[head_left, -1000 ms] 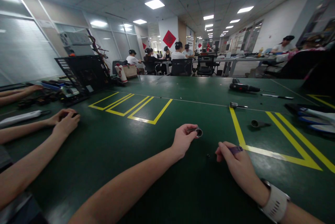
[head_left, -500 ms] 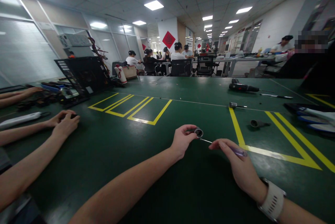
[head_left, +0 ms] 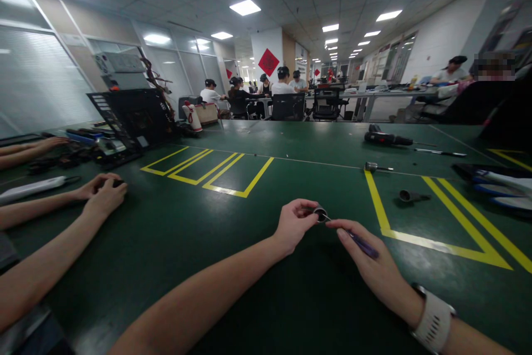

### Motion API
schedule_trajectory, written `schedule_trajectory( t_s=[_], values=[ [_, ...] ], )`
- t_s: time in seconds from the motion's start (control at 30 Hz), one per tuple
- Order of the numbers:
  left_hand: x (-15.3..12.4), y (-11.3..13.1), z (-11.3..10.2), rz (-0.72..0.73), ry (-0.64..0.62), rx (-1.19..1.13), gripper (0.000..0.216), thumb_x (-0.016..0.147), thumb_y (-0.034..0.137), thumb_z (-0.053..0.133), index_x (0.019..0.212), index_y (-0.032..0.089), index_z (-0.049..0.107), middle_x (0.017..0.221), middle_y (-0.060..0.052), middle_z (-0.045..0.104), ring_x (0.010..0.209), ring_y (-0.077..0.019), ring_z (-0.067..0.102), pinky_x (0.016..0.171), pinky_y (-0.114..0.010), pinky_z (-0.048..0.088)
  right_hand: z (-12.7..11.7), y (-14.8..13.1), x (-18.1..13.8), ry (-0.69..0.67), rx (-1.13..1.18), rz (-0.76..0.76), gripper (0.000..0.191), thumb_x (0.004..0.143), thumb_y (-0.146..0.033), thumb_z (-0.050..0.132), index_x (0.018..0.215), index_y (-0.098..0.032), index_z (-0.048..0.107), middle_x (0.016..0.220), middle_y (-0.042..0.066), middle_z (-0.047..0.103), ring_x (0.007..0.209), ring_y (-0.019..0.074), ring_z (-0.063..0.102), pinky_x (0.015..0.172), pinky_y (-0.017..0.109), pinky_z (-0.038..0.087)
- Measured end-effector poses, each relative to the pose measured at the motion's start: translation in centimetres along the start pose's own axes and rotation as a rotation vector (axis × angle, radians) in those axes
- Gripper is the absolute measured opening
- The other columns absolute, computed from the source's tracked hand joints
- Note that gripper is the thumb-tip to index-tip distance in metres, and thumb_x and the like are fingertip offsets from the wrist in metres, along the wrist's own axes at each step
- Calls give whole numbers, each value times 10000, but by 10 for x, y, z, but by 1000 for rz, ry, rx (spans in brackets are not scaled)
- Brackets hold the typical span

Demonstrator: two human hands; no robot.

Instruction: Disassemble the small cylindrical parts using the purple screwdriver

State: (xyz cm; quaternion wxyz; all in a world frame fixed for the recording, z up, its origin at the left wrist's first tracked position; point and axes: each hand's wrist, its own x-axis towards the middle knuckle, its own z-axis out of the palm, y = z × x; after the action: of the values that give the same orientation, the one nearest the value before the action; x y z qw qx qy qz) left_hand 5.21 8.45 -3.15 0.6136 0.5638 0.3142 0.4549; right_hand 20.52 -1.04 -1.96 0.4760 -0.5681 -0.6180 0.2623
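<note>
My left hand [head_left: 296,222] pinches a small, round metal cup-shaped piece [head_left: 319,212] between thumb and fingers, its rim turned partly toward me. In my right hand [head_left: 366,258] is a thin screwdriver with a purple handle [head_left: 362,243]. My index finger lies along its shaft, and the tip is at the mouth of the cup-shaped piece; how far inside it reaches I cannot tell. To the right, a cup-shaped metal part with a shank [head_left: 411,196] lies on the green table [head_left: 233,266]. Behind it lies a similar piece with a thin rod [head_left: 376,167].
A black power drill [head_left: 386,138] and a pen [head_left: 440,152] lie at the back right, with blue-and-white items [head_left: 499,191] nearer the edge. Yellow tape marks the tabletop. At left, another person's hands [head_left: 102,191] hold something dark near a black computer case [head_left: 137,119].
My right hand has swung the screwdriver so its tip meets the cup's opening, the handle now pointing more toward me. My left hand has tilted the cup and shifted slightly right.
</note>
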Motion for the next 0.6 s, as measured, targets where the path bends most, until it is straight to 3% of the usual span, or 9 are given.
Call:
schedule_trajectory(
  t_s=[0.3, 0.6],
  values=[
    [-1, 0, 5, 87, 102, 28, 85, 666, 55, 641, 728, 112, 634, 925, -74, 681, 762, -134, 655, 759, -317, 546, 4, -4, -2, -24, -48, -143, 247, 879, -335, 491, 1032, -233, 656, 1031, 84, 668, 976, 228, 627, 855, 397, 512],
    [2, -6, 3, 134, 93, 59, 75, 679, 77, 630, 743, 113, 643, 946, -89, 684, 774, -142, 657, 752, -313, 549, 8, 5, -6, -23, -121, -257, 261, 902, -295, 480, 1131, -252, 598, 1093, 91, 637, 1032, 228, 596, 904, 425, 487]
  ],
)
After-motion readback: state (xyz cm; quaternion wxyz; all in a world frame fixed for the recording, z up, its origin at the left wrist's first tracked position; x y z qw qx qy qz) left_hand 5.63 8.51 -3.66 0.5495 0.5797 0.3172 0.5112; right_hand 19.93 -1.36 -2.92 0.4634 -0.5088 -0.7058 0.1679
